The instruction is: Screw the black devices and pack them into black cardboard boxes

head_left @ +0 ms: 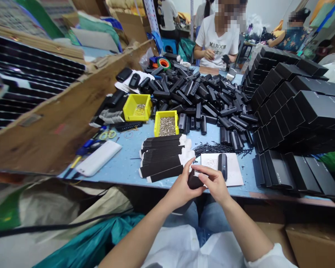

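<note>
cardboard box [58, 126]: far left, tipped on its side, with rows of black trays [30, 78] inside.
white case [98, 158]: lies flat on the blue surface [123, 163], just right of the box; scissors [107, 134] lie behind it.
first yellow bin [128, 111]: nearly bare, with a small cluster of metal rings [140, 108] on its floor.
second yellow bin [156, 124]: just right of the first and nearer, filled with small silvery screws [167, 126].
black sleeves [162, 158]: flat, fanned in a stack in front of the second bin.
left hand [181, 188]: at the front edge of the surface, its grip pinching the black piece [194, 182] from the left.
black piece: small, held between both hands just above the surface edge.
right hand [216, 184]: its grip pinching the same piece from the right, thumb on top.
white sheet [234, 171]: behind the right hand, a black stick [222, 165] lying on it.
heap of black parts [206, 96]: covers the middle of the surface.
black boxes [296, 108]: stacked in rows at the right.
co-worker [219, 37]: seated across the surface.
</note>
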Demonstrator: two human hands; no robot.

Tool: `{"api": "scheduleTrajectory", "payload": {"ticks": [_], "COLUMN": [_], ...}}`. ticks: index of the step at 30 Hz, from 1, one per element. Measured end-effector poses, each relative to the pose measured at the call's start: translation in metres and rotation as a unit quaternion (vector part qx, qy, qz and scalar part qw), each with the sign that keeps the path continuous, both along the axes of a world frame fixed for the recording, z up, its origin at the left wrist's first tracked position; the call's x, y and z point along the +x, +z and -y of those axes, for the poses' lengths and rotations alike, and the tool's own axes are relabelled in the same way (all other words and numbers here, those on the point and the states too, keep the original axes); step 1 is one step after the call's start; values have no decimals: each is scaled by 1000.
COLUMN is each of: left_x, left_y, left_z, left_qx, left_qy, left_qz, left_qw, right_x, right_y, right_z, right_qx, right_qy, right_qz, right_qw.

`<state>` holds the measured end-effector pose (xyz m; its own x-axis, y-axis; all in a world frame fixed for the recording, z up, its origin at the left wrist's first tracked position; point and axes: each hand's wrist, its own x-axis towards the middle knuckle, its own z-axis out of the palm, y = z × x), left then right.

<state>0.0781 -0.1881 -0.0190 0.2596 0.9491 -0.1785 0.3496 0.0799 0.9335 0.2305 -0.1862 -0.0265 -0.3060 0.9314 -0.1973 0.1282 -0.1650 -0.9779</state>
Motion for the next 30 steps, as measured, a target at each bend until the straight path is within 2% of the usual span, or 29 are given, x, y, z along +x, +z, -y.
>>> {"api": "scheduleTrajectory", "payload": {"ticks": [4, 11, 13, 16, 18, 20, 22, 24, 25, 27, 29, 30], "left_x": [1, 5, 7, 7, 0, -14, -30, -41, -44, -39, -23, -12], "left_y": [1, 1, -1, -7, -12, -16, -17, -17, -16, -16, -15, -15], "left_z": [0, -3, -4, -5, -5, -3, -3, -5, -7, -11, -14, -14], "left_qx": [-5, -37, -38, -10, -23, -96, -197, -266, -278, -273, -261, -257], "left_qy": [-11, -33, -39, -46, -16, 48, 114, 178, 223, 323, 394, 411], "left_qz": [15, 33, 35, 40, 44, 106, 244, 380, 421, 459, 480, 489], "left_qw": [1000, 998, 998, 998, 999, 989, 943, 868, 834, 781, 739, 725], "right_x": [-2, 8, 7, 12, 28, 56, 89, 116, 124, 128, 114, 102], "right_y": [-3, -11, -14, -19, -25, -31, -39, -44, -45, -42, -33, -27], "right_z": [5, 2, 6, 9, 3, -11, -28, -41, -44, -41, -30, -23], "right_qx": [-27, -6, 40, 185, 244, 249, 234, 225, 221, 211, 195, 185], "right_qy": [-62, -33, -32, 2, 71, 131, 169, 197, 201, 146, 21, -45], "right_qz": [10, 19, 58, 124, 175, 255, 342, 388, 386, 332, 205, 128], "right_qw": [998, 999, 997, 975, 951, 925, 894, 872, 873, 908, 959, 973]}}
